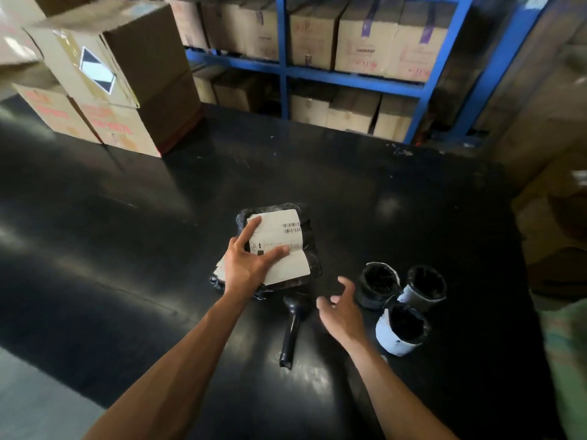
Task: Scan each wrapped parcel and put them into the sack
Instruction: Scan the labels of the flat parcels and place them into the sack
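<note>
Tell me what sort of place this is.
Probably a warehouse packing area: blue shelving stacked with cardboard cartons, a handheld scanner on the black table, and a labelled wrapped parcel.

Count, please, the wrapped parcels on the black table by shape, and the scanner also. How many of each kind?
Flat parcel with the label, under the left hand: 1
Round parcels, beside the right hand: 3
Handheld scanner, lying on the table: 1
Total: 5
</note>
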`<move>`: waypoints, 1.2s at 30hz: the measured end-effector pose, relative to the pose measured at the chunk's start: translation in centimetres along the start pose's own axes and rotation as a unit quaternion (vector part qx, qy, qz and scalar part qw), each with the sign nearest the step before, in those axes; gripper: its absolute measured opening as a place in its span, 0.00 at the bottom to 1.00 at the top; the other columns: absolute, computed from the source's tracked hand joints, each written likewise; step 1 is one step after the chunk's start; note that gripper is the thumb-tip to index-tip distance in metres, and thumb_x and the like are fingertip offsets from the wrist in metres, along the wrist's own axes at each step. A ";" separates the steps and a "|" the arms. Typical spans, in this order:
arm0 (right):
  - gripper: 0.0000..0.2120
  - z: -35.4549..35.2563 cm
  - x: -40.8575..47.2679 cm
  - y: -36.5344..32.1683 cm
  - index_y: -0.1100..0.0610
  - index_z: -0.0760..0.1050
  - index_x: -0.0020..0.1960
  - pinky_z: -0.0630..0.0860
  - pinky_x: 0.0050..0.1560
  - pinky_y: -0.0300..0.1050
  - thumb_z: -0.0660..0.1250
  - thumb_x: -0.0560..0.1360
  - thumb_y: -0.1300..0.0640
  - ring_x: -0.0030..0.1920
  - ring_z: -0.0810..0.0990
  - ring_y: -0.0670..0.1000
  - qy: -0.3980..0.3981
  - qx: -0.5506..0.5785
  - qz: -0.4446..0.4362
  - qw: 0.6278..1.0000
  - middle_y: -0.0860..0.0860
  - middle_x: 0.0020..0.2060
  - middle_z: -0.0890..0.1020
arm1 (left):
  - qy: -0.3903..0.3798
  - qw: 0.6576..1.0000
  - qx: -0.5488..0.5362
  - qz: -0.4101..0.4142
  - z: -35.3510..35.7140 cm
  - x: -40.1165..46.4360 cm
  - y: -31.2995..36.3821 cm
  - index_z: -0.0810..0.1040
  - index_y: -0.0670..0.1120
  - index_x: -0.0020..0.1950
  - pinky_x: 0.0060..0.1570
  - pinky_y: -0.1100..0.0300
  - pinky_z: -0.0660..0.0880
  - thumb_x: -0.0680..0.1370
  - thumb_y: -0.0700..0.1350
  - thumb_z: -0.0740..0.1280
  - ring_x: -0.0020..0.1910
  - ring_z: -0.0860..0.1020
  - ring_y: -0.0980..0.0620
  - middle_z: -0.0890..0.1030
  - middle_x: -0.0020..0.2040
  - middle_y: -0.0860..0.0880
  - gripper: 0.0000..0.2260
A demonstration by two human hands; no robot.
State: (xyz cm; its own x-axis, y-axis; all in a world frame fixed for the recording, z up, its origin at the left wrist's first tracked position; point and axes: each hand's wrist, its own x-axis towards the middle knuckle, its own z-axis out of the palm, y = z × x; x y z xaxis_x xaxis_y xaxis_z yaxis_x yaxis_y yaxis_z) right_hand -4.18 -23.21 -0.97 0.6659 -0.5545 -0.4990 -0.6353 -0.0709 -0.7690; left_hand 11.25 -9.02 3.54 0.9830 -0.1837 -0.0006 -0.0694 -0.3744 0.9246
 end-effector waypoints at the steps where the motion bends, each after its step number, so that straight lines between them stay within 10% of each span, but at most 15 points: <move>1: 0.30 -1.5 -0.2 -0.1 0.47 0.60 0.75 0.74 0.61 0.50 0.64 0.76 0.49 0.57 0.82 0.55 0.017 0.067 -0.007 0.998 0.53 0.58 0.81 | -0.016 1.000 -0.005 0.008 0.7 -0.5 0.4 0.75 0.68 0.66 0.55 0.57 0.80 0.57 0.64 0.82 0.53 0.81 0.57 0.77 0.56 0.52 0.38; 5: 0.14 -7.8 -2.3 -0.7 0.45 0.68 0.68 0.79 0.53 0.52 0.61 0.83 0.47 0.57 0.83 0.56 0.031 0.297 -0.010 0.954 0.57 0.59 0.82 | -0.106 0.993 -0.041 0.012 4.7 -3.9 2.3 0.74 0.72 0.63 0.56 0.53 0.81 0.56 0.65 0.83 0.54 0.83 0.55 0.82 0.57 0.50 0.37; 14: 0.32 -20.8 -8.4 7.7 0.34 0.55 0.79 0.71 0.72 0.52 0.63 0.79 0.36 0.69 0.75 0.48 0.192 0.174 -0.052 0.964 0.43 0.72 0.73 | -0.342 0.936 -0.079 0.021 18.1 -17.0 8.4 0.75 0.71 0.64 0.50 0.52 0.83 0.61 0.58 0.83 0.55 0.83 0.52 0.81 0.61 0.50 0.34; 19: 0.29 -30.1 -10.5 15.5 0.37 0.63 0.78 0.76 0.64 0.41 0.66 0.79 0.38 0.66 0.76 0.44 0.289 0.221 -0.040 0.931 0.42 0.72 0.73 | -0.427 0.902 -0.059 0.038 27.2 -23.5 12.8 0.53 0.75 0.75 0.62 0.54 0.77 0.73 0.69 0.67 0.61 0.80 0.56 0.78 0.67 0.54 0.34; 24: 0.28 -41.2 -12.5 22.5 0.40 0.62 0.80 0.78 0.45 0.36 0.65 0.82 0.45 0.55 0.81 0.45 0.307 0.232 0.001 0.923 0.47 0.66 0.78 | -0.436 0.900 -0.033 0.009 36.6 -30.4 16.7 0.45 0.58 0.82 0.70 0.61 0.55 0.83 0.63 0.51 0.77 0.60 0.53 0.60 0.80 0.53 0.30; 31: 0.28 -50.9 -12.0 31.2 0.46 0.62 0.80 0.76 0.33 0.31 0.64 0.82 0.45 0.50 0.82 0.47 0.359 0.233 0.068 0.901 0.51 0.67 0.79 | -0.417 0.897 0.126 0.073 47.1 -36.3 17.6 0.45 0.61 0.77 0.72 0.34 0.59 0.81 0.62 0.38 0.77 0.53 0.31 0.48 0.82 0.42 0.24; 36: 0.31 -52.1 -8.6 34.8 0.42 0.58 0.82 0.80 0.54 0.47 0.64 0.82 0.44 0.60 0.80 0.56 0.333 0.213 0.107 0.912 0.52 0.69 0.78 | -0.351 0.913 0.203 0.045 51.5 -35.6 17.5 0.40 0.50 0.82 0.69 0.35 0.66 0.82 0.61 0.47 0.76 0.60 0.33 0.47 0.82 0.41 0.33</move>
State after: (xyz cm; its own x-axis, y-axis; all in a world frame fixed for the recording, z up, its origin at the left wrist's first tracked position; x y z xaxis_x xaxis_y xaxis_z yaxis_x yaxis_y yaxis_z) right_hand -52.42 -64.10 -2.60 0.0693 -0.9089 -0.4111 -0.4183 0.3477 -0.8391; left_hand -33.69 -55.84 0.18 0.6294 -0.7136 -0.3076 -0.3408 -0.6092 0.7161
